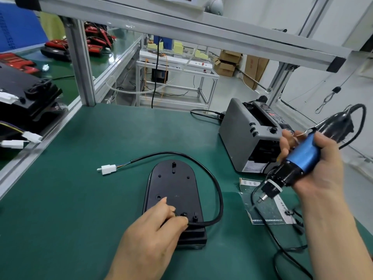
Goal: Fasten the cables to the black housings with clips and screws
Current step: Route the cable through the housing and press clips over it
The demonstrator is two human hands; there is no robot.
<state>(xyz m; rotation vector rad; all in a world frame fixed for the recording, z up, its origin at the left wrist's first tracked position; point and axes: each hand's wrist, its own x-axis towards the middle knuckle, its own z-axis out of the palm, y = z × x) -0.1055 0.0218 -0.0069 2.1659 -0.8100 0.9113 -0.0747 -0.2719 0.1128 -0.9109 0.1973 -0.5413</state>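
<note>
Bright, even overhead light fills the scene, with only soft, faint shadows on the green bench point(84, 199). The wide-angle lens bends the aluminium frame point(201, 27) near the edges. The right hand point(314, 168) looks slightly motion-blurred; the background is soft.

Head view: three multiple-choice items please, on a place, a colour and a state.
1. Where is the white connector? A on the green mat, left of the black housing; B on top of the housing; C in a hand.
2. What colour is the screwdriver's middle? A red; B blue; C yellow.
3. How is the screwdriver? A lying flat; B pressed into a screw; C held up by the right hand.
Key: A, it lies on the mat beside the housing. B, its body is blue. C, its bit is in the air.
</note>
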